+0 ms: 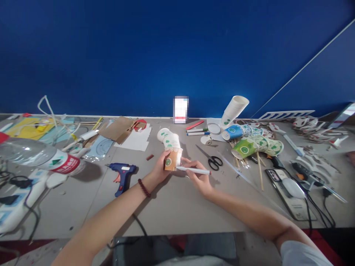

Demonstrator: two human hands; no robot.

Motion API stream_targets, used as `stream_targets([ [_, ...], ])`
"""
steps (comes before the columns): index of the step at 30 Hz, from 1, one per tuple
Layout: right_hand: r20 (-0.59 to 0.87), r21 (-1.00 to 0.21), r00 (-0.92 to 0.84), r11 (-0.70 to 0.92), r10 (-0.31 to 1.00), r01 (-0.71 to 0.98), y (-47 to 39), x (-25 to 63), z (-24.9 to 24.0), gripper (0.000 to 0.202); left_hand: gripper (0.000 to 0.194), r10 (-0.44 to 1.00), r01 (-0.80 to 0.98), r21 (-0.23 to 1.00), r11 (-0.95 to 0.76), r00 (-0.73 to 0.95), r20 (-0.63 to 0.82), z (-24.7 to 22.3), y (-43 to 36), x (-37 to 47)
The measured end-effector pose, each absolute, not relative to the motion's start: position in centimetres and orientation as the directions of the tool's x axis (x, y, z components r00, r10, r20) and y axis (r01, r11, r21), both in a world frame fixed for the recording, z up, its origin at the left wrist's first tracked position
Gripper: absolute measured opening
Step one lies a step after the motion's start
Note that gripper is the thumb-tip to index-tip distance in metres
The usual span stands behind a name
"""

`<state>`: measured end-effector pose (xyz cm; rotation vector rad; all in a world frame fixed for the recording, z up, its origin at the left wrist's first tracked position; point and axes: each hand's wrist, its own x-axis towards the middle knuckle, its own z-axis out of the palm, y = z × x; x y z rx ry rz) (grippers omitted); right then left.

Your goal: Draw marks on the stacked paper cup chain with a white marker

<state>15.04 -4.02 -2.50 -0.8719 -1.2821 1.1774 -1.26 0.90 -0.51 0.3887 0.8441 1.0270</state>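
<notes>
Near the middle of the table, my left hand [161, 169] is wrapped round a paper cup [172, 159] covered with brown patterned paper. White cups with green prints [169, 139] join on behind it in a curved row. My right hand [199, 176] grips a white marker [195, 170] with a red end at the right. The marker lies nearly level, its tip at the lower right edge of the brown cup. Part of the cup is hidden by my left fingers.
Black scissors [212, 158] lie right of my hands; a blue glue gun [122, 175] lies left. Farther right are blue cups [234, 132], green cups [245, 147], stacked cups [235, 109] and a phone [288, 195]. A plastic bottle [41, 154] lies far left.
</notes>
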Motion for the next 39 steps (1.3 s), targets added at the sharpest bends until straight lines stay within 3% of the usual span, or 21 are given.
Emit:
stream_targets([
  [13,0.293,-0.945,-0.128,0.267,0.948,-0.187,-4.08,15.09,-2.48,0.019,0.033,0.864,-0.595,0.636,0.490,0.234,-0.447,-0.70,0.94,-1.35],
  [18,0.255,-0.961,-0.094,0.241,0.962,-0.139,-4.03,15.07,-2.95,0.019,0.036,0.857,-0.579,0.641,0.504,0.247,-0.451,-0.51,0.92,-1.33],
  [26,0.202,-0.962,-0.202,0.156,0.958,-0.224,-4.33,14.96,-2.34,0.024,0.038,0.870,-0.590,0.644,0.486,0.253,-0.424,-0.80,0.89,-1.37],
  [33,0.239,-0.962,-0.071,0.226,0.968,-0.150,-4.12,14.78,-2.79,0.023,0.031,0.849,-0.597,0.621,0.508,0.228,-0.476,-0.78,1.05,-1.27],
  [39,0.231,-0.961,-0.148,0.202,0.962,-0.187,-4.31,14.85,-2.36,0.021,0.036,0.880,-0.603,0.645,0.469,0.253,-0.403,-0.63,0.85,-1.28],
])
